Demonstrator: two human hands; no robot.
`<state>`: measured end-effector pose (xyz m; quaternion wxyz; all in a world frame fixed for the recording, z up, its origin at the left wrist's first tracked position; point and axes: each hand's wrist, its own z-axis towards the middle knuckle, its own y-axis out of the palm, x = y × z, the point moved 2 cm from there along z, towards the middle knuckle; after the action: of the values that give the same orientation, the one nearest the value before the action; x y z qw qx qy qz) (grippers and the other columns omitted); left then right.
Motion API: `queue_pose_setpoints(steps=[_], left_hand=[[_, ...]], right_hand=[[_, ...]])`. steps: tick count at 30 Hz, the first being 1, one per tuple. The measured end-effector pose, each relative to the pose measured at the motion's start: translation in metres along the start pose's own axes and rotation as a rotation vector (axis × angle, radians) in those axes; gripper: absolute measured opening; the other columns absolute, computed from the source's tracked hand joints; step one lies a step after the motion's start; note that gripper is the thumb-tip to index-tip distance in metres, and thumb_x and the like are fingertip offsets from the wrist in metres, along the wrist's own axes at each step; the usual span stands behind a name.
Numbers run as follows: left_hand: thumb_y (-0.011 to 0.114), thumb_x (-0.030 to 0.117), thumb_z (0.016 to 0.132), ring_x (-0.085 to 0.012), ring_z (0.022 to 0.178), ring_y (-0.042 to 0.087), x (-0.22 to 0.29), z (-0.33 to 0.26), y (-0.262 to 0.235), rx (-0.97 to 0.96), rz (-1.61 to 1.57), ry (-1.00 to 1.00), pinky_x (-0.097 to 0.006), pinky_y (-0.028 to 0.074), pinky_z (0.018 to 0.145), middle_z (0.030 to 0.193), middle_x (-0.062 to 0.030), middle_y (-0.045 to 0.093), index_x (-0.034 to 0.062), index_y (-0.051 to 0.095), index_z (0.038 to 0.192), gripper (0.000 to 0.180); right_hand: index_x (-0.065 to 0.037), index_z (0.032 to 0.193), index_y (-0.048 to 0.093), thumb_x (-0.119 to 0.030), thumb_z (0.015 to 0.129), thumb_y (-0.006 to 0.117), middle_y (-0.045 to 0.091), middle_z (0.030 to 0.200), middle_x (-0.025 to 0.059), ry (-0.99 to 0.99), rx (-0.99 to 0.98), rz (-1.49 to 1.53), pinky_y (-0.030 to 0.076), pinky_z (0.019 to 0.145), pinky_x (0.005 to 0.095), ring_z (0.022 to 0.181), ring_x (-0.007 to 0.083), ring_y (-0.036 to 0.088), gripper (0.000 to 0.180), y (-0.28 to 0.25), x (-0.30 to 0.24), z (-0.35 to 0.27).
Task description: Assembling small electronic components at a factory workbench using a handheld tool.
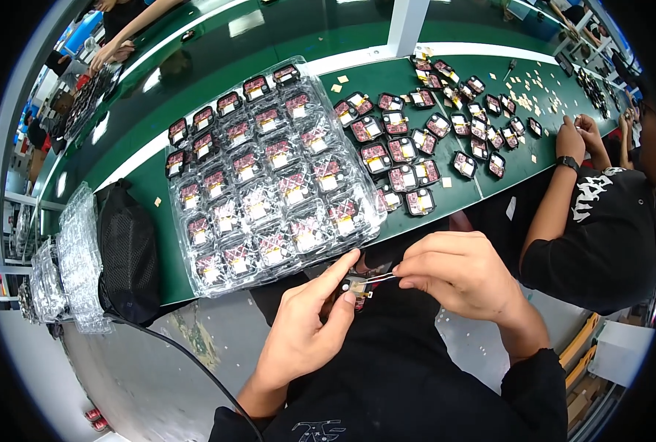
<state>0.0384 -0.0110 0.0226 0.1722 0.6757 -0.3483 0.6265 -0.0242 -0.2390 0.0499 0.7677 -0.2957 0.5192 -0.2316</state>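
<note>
Black cloth is filling the near middle, where the person's dark shirt [416, 379] is showing. Past it, a long green table [376, 77] is running from left to right. On the right, a co-worker [597, 228] in a black top is holding two hands close together near the table. Left of the middle, a big clear plastic tray [366, 195] is lying on the green top, and rows of black, red and white parts [256, 200] are sitting in it. Farther left, a black bag [127, 254] is resting beside some clear plastic sheets [79, 258]. Right of the tray, lots of loose black parts [403, 177] are lying about in a messy bunch.

Nearer to me, the person's right hand [457, 272] is pinching thin metal tweezers [378, 278] tightly between thumb and fingers. Across from it, the left hand [302, 320] is gripping one small black part [355, 289] with thumb and fingers. That part is being held between the two hands, just off the table's near edge, and the tweezers' tips are reaching its top; I am not able to tell if they are pinching anything. Smallest of all, little cream bits [446, 182] are lying here and there on the table.
</note>
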Motion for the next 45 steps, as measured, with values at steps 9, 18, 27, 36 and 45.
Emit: queue_pose_setpoints(steps=[9,18,27,36,45], left_hand=[[0.059,-0.005,0.097,-0.0166,0.065,0.062,0.009,-0.001,0.002,-0.008,0.086,0.024,-0.030,0.050,0.064,0.087,-0.0158,0.071,-0.0019,0.051,0.150,0.053],[0.062,-0.005,0.095,-0.0341,0.073,0.071,0.011,0.000,0.002,-0.093,0.232,0.183,-0.041,0.055,0.066,0.088,-0.0171,0.070,0.0013,0.055,0.131,0.037],[0.060,-0.008,0.093,-0.0295,0.077,0.068,0.013,-0.001,-0.002,-0.161,0.227,0.212,-0.037,0.055,0.072,0.091,-0.0154,0.068,-0.0011,0.066,0.128,0.036],[0.060,-0.008,0.093,-0.0289,0.074,0.066,0.010,-0.003,0.001,-0.194,0.185,0.206,-0.036,0.054,0.070,0.089,-0.0156,0.066,-0.0019,0.066,0.130,0.038],[0.059,-0.008,0.096,-0.0259,0.072,0.065,0.010,0.000,-0.001,-0.140,0.178,0.174,-0.033,0.053,0.068,0.089,-0.0153,0.066,-0.0017,0.066,0.130,0.036]], right_hand=[[-0.007,0.096,0.075,-0.013,0.074,0.079,0.070,0.094,0.0017,-0.185,0.015,-0.334,0.050,0.059,0.0302,0.072,0.0160,0.064,0.023,-0.006,-0.025,-0.003],[-0.010,0.082,0.067,-0.016,0.076,0.072,0.054,0.080,-0.0020,-0.224,-0.099,-0.505,0.044,0.061,0.0286,0.073,0.0128,0.058,0.010,-0.011,-0.038,0.011],[-0.011,0.092,0.074,-0.012,0.083,0.079,0.068,0.087,0.0019,-0.125,-0.308,-0.103,0.055,0.066,0.0362,0.078,0.0223,0.068,0.011,-0.012,-0.006,0.023],[-0.007,0.095,0.076,-0.009,0.084,0.080,0.071,0.090,0.0042,-0.049,-0.346,0.132,0.056,0.069,0.0376,0.079,0.0267,0.069,0.012,-0.010,0.007,0.018],[-0.009,0.089,0.071,-0.017,0.085,0.075,0.064,0.085,0.0027,-0.096,-0.203,-0.047,0.054,0.069,0.0373,0.080,0.0230,0.067,0.010,-0.012,-0.011,0.008]])
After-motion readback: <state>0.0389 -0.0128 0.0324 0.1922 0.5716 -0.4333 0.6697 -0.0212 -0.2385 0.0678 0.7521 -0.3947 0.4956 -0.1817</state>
